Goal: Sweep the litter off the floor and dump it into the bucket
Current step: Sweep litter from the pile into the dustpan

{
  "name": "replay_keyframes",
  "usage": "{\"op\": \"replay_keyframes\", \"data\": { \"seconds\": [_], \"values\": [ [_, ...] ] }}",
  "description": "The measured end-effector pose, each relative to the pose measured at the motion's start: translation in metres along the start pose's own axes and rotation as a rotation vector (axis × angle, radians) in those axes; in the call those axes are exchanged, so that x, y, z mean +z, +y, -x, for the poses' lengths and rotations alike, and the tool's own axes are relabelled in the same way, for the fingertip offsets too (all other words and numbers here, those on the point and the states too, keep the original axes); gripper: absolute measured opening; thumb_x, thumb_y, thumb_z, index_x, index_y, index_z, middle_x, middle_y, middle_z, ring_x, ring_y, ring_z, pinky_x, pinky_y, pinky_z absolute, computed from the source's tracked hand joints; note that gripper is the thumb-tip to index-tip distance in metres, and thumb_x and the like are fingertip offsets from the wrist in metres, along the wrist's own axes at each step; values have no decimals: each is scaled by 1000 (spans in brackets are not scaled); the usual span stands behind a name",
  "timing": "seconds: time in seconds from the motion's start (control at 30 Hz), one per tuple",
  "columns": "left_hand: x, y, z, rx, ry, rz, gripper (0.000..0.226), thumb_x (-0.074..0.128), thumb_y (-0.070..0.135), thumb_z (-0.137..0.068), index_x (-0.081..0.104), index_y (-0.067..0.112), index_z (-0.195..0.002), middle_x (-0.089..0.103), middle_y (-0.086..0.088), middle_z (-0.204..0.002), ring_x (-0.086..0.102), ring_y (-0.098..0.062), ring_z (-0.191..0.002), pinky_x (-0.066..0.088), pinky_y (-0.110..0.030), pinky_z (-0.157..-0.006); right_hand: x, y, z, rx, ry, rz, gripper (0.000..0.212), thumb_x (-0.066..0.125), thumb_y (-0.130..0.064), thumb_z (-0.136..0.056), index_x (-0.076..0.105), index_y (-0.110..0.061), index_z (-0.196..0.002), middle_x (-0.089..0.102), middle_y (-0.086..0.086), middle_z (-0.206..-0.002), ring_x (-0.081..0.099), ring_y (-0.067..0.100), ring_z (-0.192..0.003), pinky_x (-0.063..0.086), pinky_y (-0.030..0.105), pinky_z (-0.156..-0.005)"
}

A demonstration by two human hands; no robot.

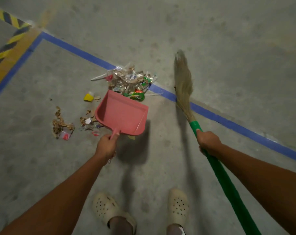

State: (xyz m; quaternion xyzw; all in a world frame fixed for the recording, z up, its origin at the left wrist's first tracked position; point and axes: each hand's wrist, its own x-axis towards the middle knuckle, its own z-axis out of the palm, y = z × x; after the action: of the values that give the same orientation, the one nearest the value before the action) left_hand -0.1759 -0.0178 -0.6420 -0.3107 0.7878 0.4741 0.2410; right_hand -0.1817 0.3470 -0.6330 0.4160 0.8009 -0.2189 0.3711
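Head view: the pink dustpan point(121, 114) is pointing away from the person, its handle toward them and its wide open mouth facing the main litter pile point(130, 78), with the front edge just reaching green wrappers. The pan looks empty inside, and its shadow is falling on the concrete floor point(228, 39) just behind it. The left hand point(106, 146) is reaching forward on a straight arm, fingers wrapped around the pan's handle. The broom point(227, 185) is lying along a diagonal, green handle low at the right and straw bristles point(184, 85) pointing away, crossing the blue tape line point(79, 51) right of the pile. The right hand point(208, 143) is gripping the handle near the bristles, fingers curled round it. Loose scraps point(60, 124) and a yellow cap point(88, 97) are lying left of the pan.
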Motion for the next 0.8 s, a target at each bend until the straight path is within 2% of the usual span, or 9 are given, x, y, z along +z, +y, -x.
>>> {"op": "replay_keyframes", "data": {
  "seconds": [0.07, 0.2, 0.27, 0.43, 0.57, 0.7, 0.73, 0.8],
  "values": [
    [-6, -13, -1, -24, -2, -13, 51, 54, 58, -97, 45, 13, -75, 49, -8, -57, 43, -17, -38, 32, -24, -38, 16, -2, 13, -101, 15, 110, 59, 33, -53, -105, 61, -3, -92, 67, 12, -77, 62, 20, -55, 43, 24, -46],
    [-40, -38, 5, -60, -15, -46, 54, 52, 63, -96, 52, 10, -82, 54, -9, -62, 47, -19, -43, 39, -28, -45, 40, 0, 50, -237, 4, 284, 57, 32, -59, -102, 61, -10, -92, 67, 9, -82, 66, 24, -68, 50, 30, -57],
    [-61, -45, 11, -94, -25, -61, 55, 51, 64, -95, 54, 10, -84, 56, -9, -65, 49, -18, -47, 41, -28, -45, 41, 1, 71, -269, 29, 295, 54, 32, -60, -102, 59, -14, -90, 63, 6, -80, 63, 22, -71, 51, 32, -64],
    [-117, -51, 14, -110, 6, -59, 49, 52, 60, -96, 51, 13, -81, 54, -6, -63, 47, -17, -47, 39, -29, -47, 21, -7, 115, -297, 147, 257, 51, 31, -59, -103, 56, -19, -83, 60, 3, -75, 58, 18, -67, 41, 30, -57],
    [-155, -39, 6, -83, 36, -54, 49, 53, 57, -97, 50, 13, -78, 56, -9, -65, 48, -18, -47, 38, -27, -43, 0, -54, 111, -303, 176, 302, 53, 30, -57, -104, 58, -15, -89, 60, 5, -76, 58, 19, -67, 40, 29, -56],
    [-176, -36, -15, -65, 89, -45, 50, 56, 56, -97, 48, 11, -76, 55, -12, -63, 49, -20, -41, 37, -27, -40, 2, -119, 70, -327, 184, 324, 59, 28, -59, -104, 59, -10, -89, 65, 11, -78, 65, 25, -69, 56, 35, -68],
    [-179, -38, -21, -72, 101, -39, 50, 57, 56, -96, 48, 10, -76, 55, -12, -62, 49, -21, -41, 37, -28, -40, 6, -135, 57, -359, 178, 324, 62, 27, -58, -104, 60, -8, -89, 66, 12, -77, 65, 26, -68, 57, 35, -67],
    [-181, -48, -33, -86, 125, -32, 51, 59, 56, -95, 50, 10, -77, 54, -12, -60, 47, -21, -39, 35, -27, -38, 14, -172, 35, -421, 152, 339, 65, 28, -56, -105, 61, -4, -85, 66, 12, -72, 64, 26, -62, 49, 30, -56]
  ]
}}
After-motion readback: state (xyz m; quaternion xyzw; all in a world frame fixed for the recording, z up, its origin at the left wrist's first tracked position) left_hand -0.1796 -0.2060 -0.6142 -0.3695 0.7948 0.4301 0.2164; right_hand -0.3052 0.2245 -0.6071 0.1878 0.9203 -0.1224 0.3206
